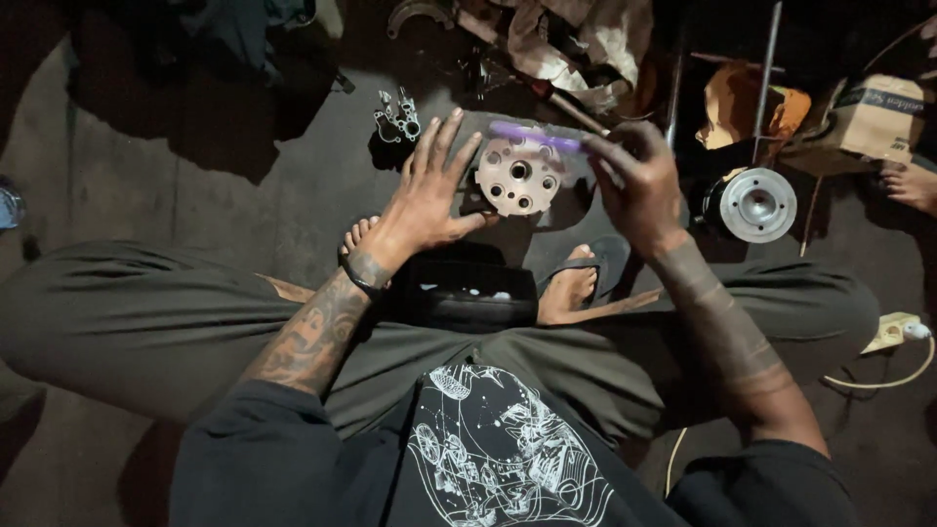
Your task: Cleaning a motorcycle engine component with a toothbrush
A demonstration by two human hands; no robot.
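Note:
I sit cross-legged on a dark concrete floor. A round pale metal plate (519, 177) with several holes stands in front of my feet. My left hand (429, 187) is spread open, its thumb touching the plate's left edge. My right hand (637, 181) pinches the end of a thin purple strip (535, 135) held across the top of the plate. A black tray (467, 291) lies between my feet, below the plate.
A shiny round metal housing (753, 204) stands to the right, behind a thin metal rod (764, 73). A small metal part (398, 121) lies at the back left. Rags (576, 39) and a cardboard box (878, 117) lie behind. Another person's foot (913, 183) shows at far right. A white plug (898, 332) with cable lies at right.

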